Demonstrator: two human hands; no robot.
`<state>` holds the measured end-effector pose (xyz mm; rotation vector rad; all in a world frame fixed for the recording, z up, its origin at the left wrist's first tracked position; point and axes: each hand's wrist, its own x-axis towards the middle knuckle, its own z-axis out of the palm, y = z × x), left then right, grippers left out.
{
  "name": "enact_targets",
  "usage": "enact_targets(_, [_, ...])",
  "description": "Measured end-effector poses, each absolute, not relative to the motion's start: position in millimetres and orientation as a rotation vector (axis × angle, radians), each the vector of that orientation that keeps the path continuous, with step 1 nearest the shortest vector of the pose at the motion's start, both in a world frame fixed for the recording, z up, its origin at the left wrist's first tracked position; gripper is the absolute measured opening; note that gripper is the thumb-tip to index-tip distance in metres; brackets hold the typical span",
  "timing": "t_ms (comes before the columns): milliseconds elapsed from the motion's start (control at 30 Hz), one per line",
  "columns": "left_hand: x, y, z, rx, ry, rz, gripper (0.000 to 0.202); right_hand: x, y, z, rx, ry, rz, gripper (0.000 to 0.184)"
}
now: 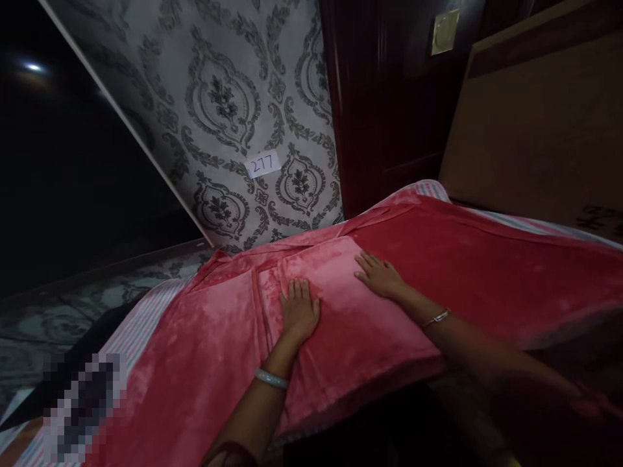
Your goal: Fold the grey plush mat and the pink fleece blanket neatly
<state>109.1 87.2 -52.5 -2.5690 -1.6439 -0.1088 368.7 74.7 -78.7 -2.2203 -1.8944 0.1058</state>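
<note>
A folded pink-red velvet cloth (335,324) lies on top of a larger red velvet blanket (487,259) spread over a bed. My left hand (298,310) rests flat on the folded cloth near its left edge, fingers stretched out and close together. My right hand (378,275) lies flat on the same cloth further right and a little higher, fingers extended. Each wrist wears a bangle. Neither hand holds anything.
A striped sheet (139,324) shows under the blanket at the left. Patterned wallpaper (233,104) carries a white label reading 277 (263,163). A dark wooden door (389,97) stands behind the bed, a brown headboard (535,130) to the right.
</note>
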Motion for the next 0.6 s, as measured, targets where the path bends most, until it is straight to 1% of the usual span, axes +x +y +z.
enact_targets(167, [110, 86, -50, -2.605, -1.674, -0.111, 0.067, 380, 66, -81, -2.248, -1.855, 0.186, 0.066])
enact_targets(367, [108, 91, -33, -2.700, -1.773, -0.070, 0.068, 380, 61, -55, -2.272, -1.868, 0.345, 0.070])
enact_targets(433, [106, 84, -24, -2.736, -1.827, -0.051, 0.069, 371, 52, -46, -2.279, -1.870, 0.301, 0.070])
enact_targets(500, [104, 66, -19, -2.761, -1.810, -0.073, 0.070, 351, 36, -43, -2.212, -1.930, 0.174, 0.068])
enact_targets(600, [100, 26, -26, -2.862, -1.580, -0.106, 0.071, 307, 3, -49, -1.990, -2.113, 0.029, 0.064])
